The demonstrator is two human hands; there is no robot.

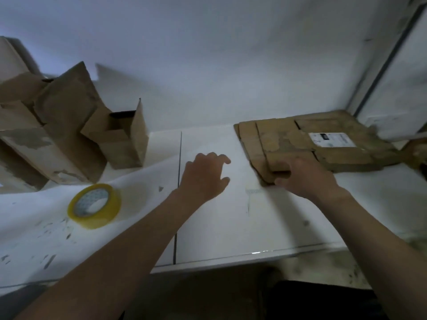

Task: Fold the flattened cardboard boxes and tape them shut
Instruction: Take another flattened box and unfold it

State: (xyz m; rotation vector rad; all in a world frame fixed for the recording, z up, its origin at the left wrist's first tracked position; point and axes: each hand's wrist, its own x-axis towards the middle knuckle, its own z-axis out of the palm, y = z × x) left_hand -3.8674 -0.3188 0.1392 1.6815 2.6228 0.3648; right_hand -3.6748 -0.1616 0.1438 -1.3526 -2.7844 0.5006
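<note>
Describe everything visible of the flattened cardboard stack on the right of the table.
The flattened cardboard stack is brown, worn and scuffed. It is made of several sheets lying flat and slightly fanned on the white table, towards its far right. Flap slits show on the top sheet, and a white printed label is stuck there. The right hand grips the stack's near left corner.

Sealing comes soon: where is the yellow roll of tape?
In the head view, the yellow roll of tape sits on the white table at the left, in front of the folded brown cardboard boxes, left of the left hand.
</note>
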